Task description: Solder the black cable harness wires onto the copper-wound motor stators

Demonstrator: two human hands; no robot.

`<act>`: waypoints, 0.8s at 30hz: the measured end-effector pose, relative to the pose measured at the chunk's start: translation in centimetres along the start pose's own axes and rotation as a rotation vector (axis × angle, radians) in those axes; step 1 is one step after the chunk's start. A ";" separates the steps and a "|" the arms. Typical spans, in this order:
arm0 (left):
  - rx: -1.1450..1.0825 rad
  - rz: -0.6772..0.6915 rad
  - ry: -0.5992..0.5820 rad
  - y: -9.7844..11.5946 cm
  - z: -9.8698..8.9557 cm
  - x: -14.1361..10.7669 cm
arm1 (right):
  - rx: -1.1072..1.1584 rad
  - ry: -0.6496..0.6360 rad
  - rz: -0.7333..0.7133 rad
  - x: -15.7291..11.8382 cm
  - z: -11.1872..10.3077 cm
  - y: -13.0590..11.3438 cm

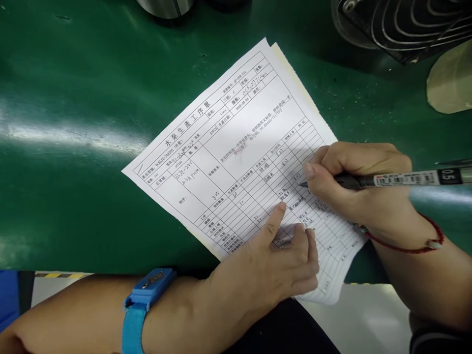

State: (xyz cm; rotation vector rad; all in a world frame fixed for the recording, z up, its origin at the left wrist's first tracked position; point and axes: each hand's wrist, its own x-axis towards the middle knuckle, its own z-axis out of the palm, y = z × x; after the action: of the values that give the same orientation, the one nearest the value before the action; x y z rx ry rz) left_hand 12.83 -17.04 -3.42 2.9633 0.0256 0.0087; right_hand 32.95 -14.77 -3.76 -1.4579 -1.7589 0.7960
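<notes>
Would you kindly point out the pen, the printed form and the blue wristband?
Pen (387,180): head view, on its barrel's white label.
Printed form (245,164): head view, near the page's middle.
Blue wristband (134,320): head view, on its strap.

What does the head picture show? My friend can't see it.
A right-hand grip holds a pen with its tip at a printed, partly handwritten form on a green table. The left-hand grip rests on the form.

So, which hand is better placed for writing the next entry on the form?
Probably the right hand: it holds the pen, with its tip at the form. The left hand rests on the form, without a pen.
</notes>
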 end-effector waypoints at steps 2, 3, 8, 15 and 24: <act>-0.008 0.007 -0.002 0.0 -0.1 0.0 | 0.003 0.013 -0.004 0.0 0.0 0.0; -0.011 0.013 -0.012 -0.1 -0.1 0.0 | 0.000 0.023 -0.006 0.0 0.0 0.0; -0.010 0.019 -0.031 -0.2 -0.3 0.0 | -0.015 0.021 0.022 0.0 -0.1 0.0; -0.024 0.012 -0.009 -0.2 0.0 -0.1 | -0.034 0.037 0.043 0.0 -0.1 -0.2; -0.065 0.003 -0.012 -0.1 0.1 -0.1 | -0.020 0.050 0.039 -0.1 0.0 0.0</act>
State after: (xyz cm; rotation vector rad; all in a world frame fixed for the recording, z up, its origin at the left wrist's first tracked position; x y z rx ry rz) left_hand 12.75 -17.00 -3.51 2.8982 0.0190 -0.0073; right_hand 32.97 -14.92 -3.74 -1.5164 -1.7113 0.7572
